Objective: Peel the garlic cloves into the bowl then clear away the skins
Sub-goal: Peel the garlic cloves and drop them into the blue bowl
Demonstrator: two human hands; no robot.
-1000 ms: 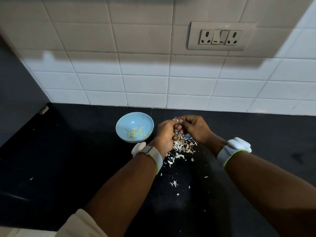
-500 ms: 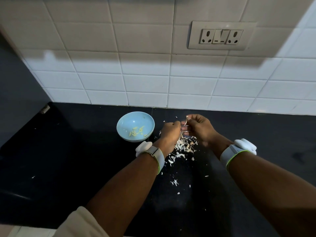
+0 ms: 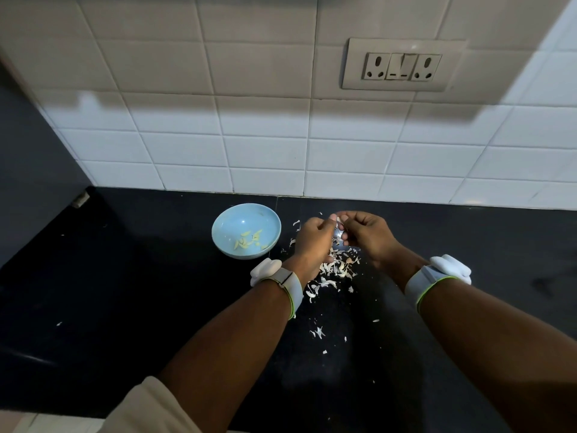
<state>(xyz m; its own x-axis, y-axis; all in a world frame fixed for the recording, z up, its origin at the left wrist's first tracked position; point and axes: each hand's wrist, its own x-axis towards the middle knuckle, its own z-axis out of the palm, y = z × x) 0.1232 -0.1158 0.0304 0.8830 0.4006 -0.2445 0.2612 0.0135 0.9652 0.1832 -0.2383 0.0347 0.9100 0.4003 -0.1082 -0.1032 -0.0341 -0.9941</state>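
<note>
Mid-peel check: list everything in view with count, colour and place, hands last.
bowl: one, light blue, on the counter left of the hands
peeled cloves: several, pale yellow, in the bowl
skins: a loose pile plus scattered flecks, white, on the counter under and near the hands
clove: one, pale, held between both hands, mostly hidden
counter: one, black, across the foreground
wall tiles: many, white, behind the counter
socket plate: one, beige, on the wall upper right
wristbands: two, white, one on each wrist
left hand: fingers curled, pinching the clove
right hand: fingers curled, pinching the clove
</note>
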